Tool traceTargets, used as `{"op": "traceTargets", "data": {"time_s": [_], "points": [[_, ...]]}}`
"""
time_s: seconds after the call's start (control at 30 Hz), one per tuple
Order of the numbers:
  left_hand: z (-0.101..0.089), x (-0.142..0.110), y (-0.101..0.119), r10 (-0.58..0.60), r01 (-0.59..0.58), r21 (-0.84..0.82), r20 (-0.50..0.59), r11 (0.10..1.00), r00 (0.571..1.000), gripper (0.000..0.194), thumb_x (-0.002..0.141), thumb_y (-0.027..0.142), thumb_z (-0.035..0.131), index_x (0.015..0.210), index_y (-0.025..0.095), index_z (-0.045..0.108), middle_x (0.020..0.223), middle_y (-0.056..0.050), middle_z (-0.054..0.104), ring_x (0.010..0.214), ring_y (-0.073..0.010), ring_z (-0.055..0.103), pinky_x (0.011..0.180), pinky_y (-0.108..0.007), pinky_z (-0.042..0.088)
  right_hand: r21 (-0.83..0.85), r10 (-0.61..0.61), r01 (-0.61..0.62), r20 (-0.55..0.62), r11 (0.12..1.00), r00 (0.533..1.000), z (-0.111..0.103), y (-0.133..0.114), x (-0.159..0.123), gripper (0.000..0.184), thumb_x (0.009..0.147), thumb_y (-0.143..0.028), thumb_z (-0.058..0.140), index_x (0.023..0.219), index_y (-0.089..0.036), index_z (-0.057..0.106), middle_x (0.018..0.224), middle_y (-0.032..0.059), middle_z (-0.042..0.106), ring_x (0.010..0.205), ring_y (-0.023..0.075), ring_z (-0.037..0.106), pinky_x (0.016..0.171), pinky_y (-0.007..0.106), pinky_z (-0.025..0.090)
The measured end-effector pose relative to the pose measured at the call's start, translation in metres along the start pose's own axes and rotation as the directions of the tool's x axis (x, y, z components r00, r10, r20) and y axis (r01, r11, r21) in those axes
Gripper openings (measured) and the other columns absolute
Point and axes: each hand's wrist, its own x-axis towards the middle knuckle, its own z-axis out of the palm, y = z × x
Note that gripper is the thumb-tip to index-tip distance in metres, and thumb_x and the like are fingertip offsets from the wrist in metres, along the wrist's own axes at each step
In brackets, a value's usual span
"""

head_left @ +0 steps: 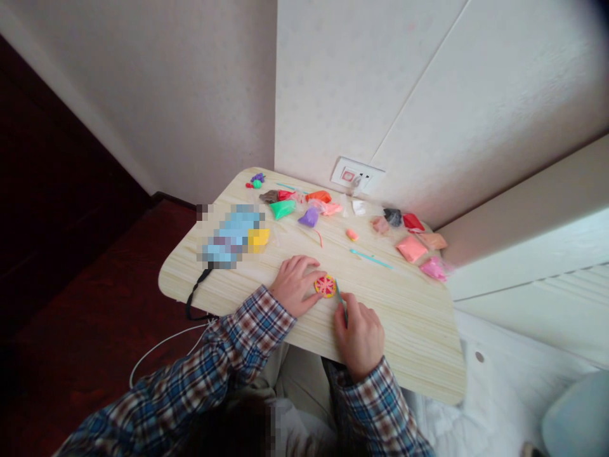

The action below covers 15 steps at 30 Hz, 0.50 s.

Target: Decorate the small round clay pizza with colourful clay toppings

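Observation:
A round clay disc (pixel 325 286) with a yellow rim and a red and pink pattern lies flat on the light wooden table (pixel 409 330). My left hand (pixel 295 285) rests on the tabletop, its thumb and forefinger closed against the disc's left edge. In my right hand (pixel 360 333) is a thin teal clay tool (pixel 339 292), gripped between thumb and fingers. Its tip stands at or just beside the disc's right edge; whether it touches cannot be made out. Beyond the hands lie another teal clay tool (pixel 371 259) and a small pink and orange clay piece (pixel 351 235).
Several bags of coloured clay, including green (pixel 283 209), purple (pixel 309 218) and coral (pixel 412 248), line the table's far side. A blurred blue object (pixel 233 238) with a black cable (pixel 191 298) sits left. Small clay shapes (pixel 257 182) occupy the back-left corner, near the wall socket (pixel 356 175).

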Motion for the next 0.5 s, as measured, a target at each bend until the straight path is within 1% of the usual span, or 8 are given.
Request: {"op": "traceTargets", "data": {"time_s": [0.3,0.4,0.5], "points": [[-0.001,0.0,0.0,0.005,-0.005,0.008,-0.005,1.0,1.0,0.038,0.077,0.036,0.06,0.112,0.021,0.058,0.117,-0.009,0.05,0.111,-0.0263,0.041,0.093,-0.044,0.035,-0.109,-0.04,0.043,0.033,0.993,0.999,-0.005,-0.01,0.005,0.021,0.084,-0.013,0.038,0.085,-0.017,0.059,0.056,0.0012,0.056,0.054,0.0154,0.049,0.059,0.03,0.028],[-0.001,-0.001,-0.001,0.008,-0.008,-0.005,0.005,1.0,1.0,0.038,0.078,0.034,0.059,0.113,0.022,0.058,0.118,-0.009,0.05,0.111,-0.0267,0.041,0.093,-0.044,0.035,-0.063,-0.018,0.02,0.044,0.998,0.999,-0.004,-0.004,0.006,0.021,0.085,-0.014,0.038,0.086,-0.017,0.058,0.056,0.0007,0.057,0.053,0.0146,0.05,0.059,0.028,0.029],[-0.002,-0.001,-0.001,0.022,-0.021,-0.007,0.022,1.0,1.0,0.039,0.078,0.027,0.056,0.117,0.023,0.056,0.119,-0.009,0.049,0.112,-0.0271,0.04,0.094,-0.046,0.034,0.05,0.034,-0.036,0.04,0.998,0.999,-0.001,0.007,0.006,0.021,0.087,-0.02,0.037,0.092,-0.016,0.057,0.057,0.0003,0.059,0.053,0.0144,0.052,0.057,0.026,0.03]]}}
